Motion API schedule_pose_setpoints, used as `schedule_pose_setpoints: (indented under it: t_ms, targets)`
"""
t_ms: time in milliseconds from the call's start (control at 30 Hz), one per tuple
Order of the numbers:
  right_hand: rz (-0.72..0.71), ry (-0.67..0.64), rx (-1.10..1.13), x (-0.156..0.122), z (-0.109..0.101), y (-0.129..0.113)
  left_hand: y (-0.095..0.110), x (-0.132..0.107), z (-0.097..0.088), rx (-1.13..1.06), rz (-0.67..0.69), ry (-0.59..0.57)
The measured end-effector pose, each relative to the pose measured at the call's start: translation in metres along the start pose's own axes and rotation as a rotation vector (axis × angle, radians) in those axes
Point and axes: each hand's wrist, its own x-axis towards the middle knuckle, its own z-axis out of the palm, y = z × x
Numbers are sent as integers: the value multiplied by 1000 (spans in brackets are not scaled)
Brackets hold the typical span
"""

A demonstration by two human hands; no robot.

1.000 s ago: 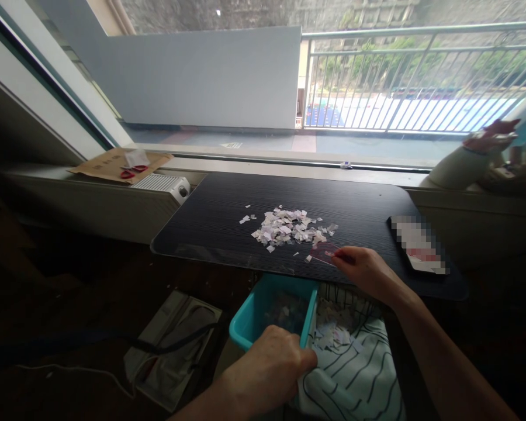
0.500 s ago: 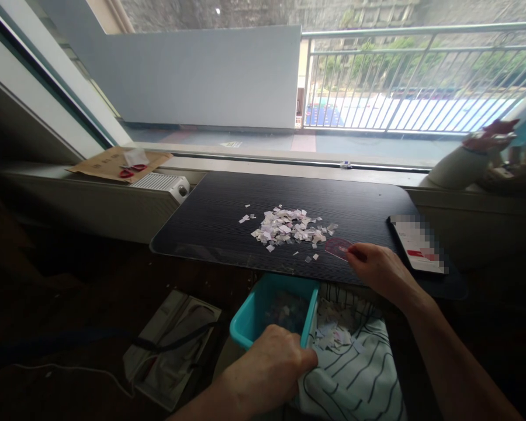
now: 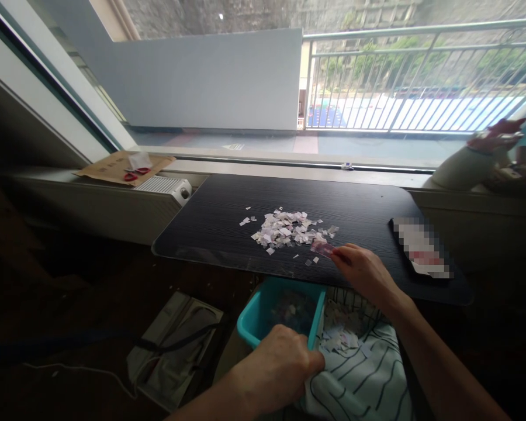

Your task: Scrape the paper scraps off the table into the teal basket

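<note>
A pile of small white and pinkish paper scraps [image 3: 289,229] lies on a black table [image 3: 228,216]. My right hand [image 3: 363,272] pinches a small pink card [image 3: 322,248], whose edge rests on the table at the pile's near right side. Below the table's front edge, my left hand [image 3: 280,367] is closed round the near rim of a teal plastic bin [image 3: 258,318] that has scraps inside. More scraps [image 3: 342,333] lie on the striped cloth in my lap [image 3: 359,380].
A phone-like flat object [image 3: 423,254] lies at the table's right end. Red scissors [image 3: 134,173] rest on brown cardboard on the left sill, beside a white device [image 3: 164,186]. A bag with a cable [image 3: 175,345] lies on the floor. Another person's sleeve [image 3: 464,166] rests at the far right.
My right hand drew the pink card back to the right, then brought it left again to the pile's edge. The view shifted slightly. My left hand keeps its hold on the bin.
</note>
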Motion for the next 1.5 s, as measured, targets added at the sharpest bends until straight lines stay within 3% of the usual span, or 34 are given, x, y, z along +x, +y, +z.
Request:
schedule_pose_setpoints:
  t_ms: [133, 333, 500, 700, 867, 1033, 1167, 1333, 1500]
  targets:
    - [-77, -81, 66, -5, -1, -3, 1, 4, 1, 43, 20, 20]
    - [-6, 29, 63, 2, 10, 8, 1, 18, 2, 50, 5, -9]
    - [-84, -78, 215, -2, 10, 9, 2, 25, 1, 66, -36, -78]
    - [-22, 23, 171, 2, 7, 15, 1, 31, 8, 20, -99, -8]
    - [-75, -80, 93, 9, 6, 8, -10, 38, 22, 43, -52, 41]
    - [-47, -95, 198, -7, 0, 8, -17, 37, 25, 42, -25, 87]
    - [-26, -70, 240, -23, 13, 8, -21, 35, 19, 138, 30, 67]
    - [-72, -34, 336, -48, 27, 6, -25, 31, 26, 183, 67, 155]
    - [-81, 12, 261, -38, 19, 0, -24, 23, 22, 144, 28, 171]
